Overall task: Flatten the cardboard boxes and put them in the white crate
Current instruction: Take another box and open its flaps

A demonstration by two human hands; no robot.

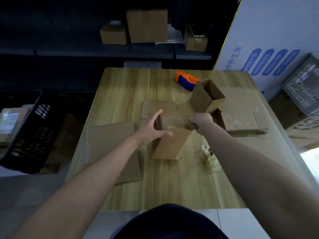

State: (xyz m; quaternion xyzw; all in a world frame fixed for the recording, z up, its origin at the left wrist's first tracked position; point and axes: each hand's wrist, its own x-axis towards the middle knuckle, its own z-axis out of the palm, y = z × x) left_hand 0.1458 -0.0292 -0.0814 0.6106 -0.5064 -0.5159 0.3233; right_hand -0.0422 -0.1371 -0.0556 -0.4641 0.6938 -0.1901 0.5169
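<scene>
One box (172, 144) on the bench (120, 94): left hand (151, 128), spread wide, braces its side; right hand (201, 122) grips the right edge, likely to collapse it.

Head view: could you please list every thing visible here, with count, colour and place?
table: one, light wood, centre.
held box: one, brown, mid-table, between both grips.
open box: one, brown, upright behind the right grip.
flat cardboard: several sheets, brown, on the table left and right.
tape dispenser: one, orange and blue, table's far side.
crumpled plastic: one, clear, on the table by the right forearm.
black crate: one, black, left of the table.
white crate: one, white, far right edge.
shelf boxes: three, brown, dark shelf behind.
printed carton: one, white with blue print, back right.
left grip: one, fingers straight against the held box's left side.
right grip: one, curled round the held box's right flap.
</scene>
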